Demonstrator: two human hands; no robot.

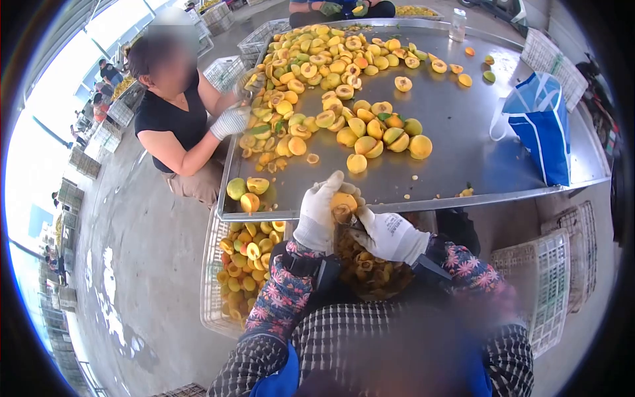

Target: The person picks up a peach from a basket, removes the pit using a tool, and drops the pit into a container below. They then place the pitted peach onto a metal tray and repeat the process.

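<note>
My left hand [321, 210], in a white glove, is closed around a yellow peach half [343, 204] just past the near edge of the metal table. Its cut side with a brownish centre shows. Close against the fruit is my right hand [391, 235], also gloved, with its fingers curled. A dark, thin piece shows by the right fingertips, but I cannot tell what it is. Below both hands, a container of brown pits and scraps [370, 271] is partly covered by my arms. Many peaches and halves [370, 129] lie on the table ahead.
The metal table [456, 159] holds a blue and white bag [542, 129] and a clear jar [458, 25]. A crate of peach halves [215, 278] stands at left, white crates [539, 284] at right. A person in gloves [182, 112] works on the left; another sits across.
</note>
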